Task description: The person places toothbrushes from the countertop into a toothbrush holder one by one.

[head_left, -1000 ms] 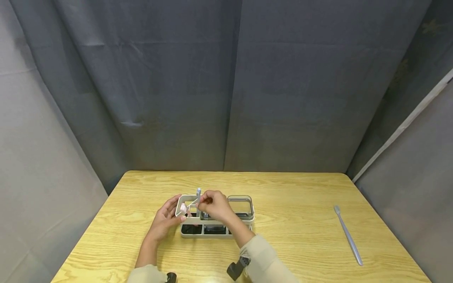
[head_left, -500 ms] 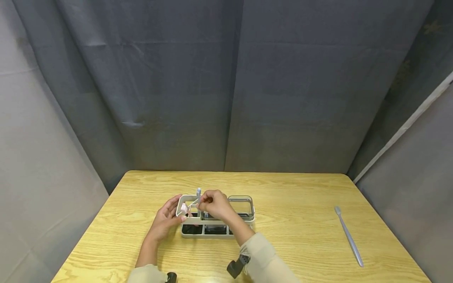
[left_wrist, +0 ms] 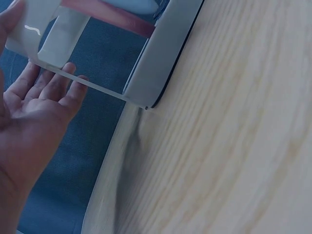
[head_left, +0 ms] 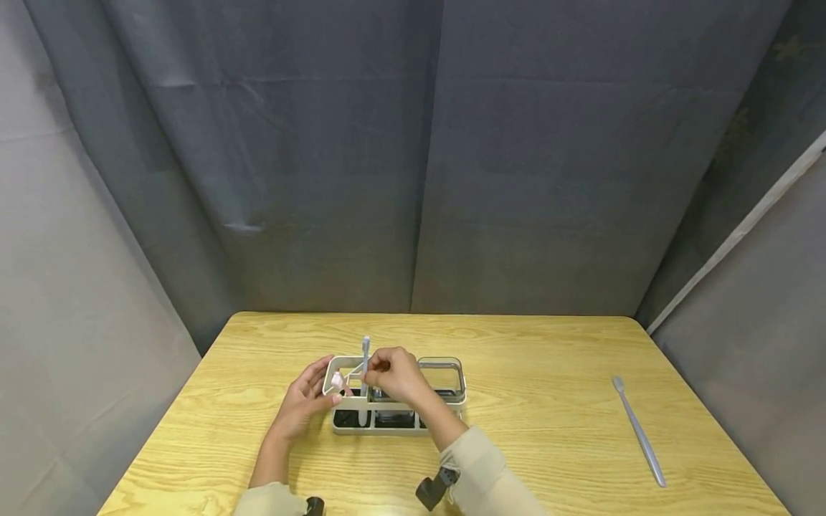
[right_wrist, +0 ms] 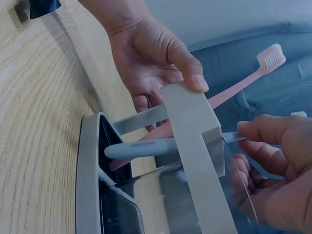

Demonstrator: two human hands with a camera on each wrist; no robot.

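We read the work as partly done: a pink toothbrush [right_wrist: 229, 90] already leans in the left end compartment of the grey holder [head_left: 393, 419], a grey-blue toothbrush [right_wrist: 146, 146] is part-way into the same compartment, and a second grey toothbrush [head_left: 639, 433] lies on the table [head_left: 548, 358], well apart to the right and untouched. Right hand [head_left: 393, 374]: fingers curled and pinching the grey-blue handle above the top rail; in the head view the brush stands nearly upright, with its lower end down inside the holder. We cannot tell whether it has reached the floor. Left hand [head_left: 308, 401]: fingers fairly straight against the holder's left end, thumb pressed on the rail corner in the right wrist view; it steadies rather than grasps. Room: the compartment is narrow, bounded by the rail and a divider, and the pink brush crosses it at a slant, so we judge there is little play for the incoming handle. The clear cup [head_left: 442, 378] stands just right of the working hand. The table offers open space on the right, and the holder sits well in from every edge.
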